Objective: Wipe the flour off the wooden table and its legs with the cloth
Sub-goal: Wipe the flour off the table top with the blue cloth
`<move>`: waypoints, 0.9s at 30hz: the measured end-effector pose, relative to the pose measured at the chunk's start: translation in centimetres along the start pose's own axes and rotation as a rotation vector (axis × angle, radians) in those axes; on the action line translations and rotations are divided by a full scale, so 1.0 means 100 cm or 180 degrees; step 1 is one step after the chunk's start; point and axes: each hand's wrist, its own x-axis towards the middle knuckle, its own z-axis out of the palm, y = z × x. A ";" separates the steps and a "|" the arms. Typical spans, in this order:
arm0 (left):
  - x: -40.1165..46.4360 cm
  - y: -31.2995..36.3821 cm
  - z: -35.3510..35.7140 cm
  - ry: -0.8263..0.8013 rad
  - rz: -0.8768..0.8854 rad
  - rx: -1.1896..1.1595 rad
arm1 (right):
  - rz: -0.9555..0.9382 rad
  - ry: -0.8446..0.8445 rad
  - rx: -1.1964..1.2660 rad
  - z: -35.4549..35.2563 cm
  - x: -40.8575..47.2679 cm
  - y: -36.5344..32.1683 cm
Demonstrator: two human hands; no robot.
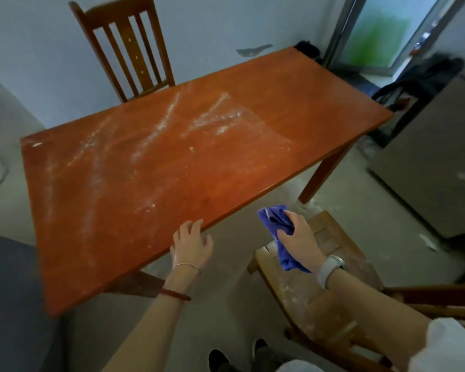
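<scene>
We have the blue cloth point(279, 232) bunched in our right hand point(298, 237), fingers closed round it, held off the near edge of the wooden table point(293, 103) — likely ready to sweep inward. Our left hand point(192, 244) rests open, fingertips on that edge, probably to steady us. Flour streaks point(156, 135) cover the left and middle of the top.

You stand in a home dining room: wooden table point(253, 108), chair point(124, 49) at eleven o'clock, balcony door point(381, 30) at one.
</scene>
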 end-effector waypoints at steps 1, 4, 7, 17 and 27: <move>0.008 0.004 0.000 -0.0070 0.0018 0.0043 | 0.0034 0.0100 0.0087 -0.002 0.008 0.000; 0.033 0.018 0.003 -0.0178 0.0067 0.0178 | 0.0036 0.0414 0.0207 -0.009 0.039 -0.002; 0.066 0.033 0.005 -0.0189 0.0103 0.0301 | 0.0033 0.0663 0.0203 -0.020 0.083 -0.008; 0.147 0.044 0.036 -0.0036 -0.0310 0.0884 | 0.0150 0.1435 -0.0529 -0.081 0.287 0.024; 0.154 0.037 0.036 0.0340 -0.0367 0.0682 | -0.1668 0.0139 -0.0947 0.043 0.247 -0.008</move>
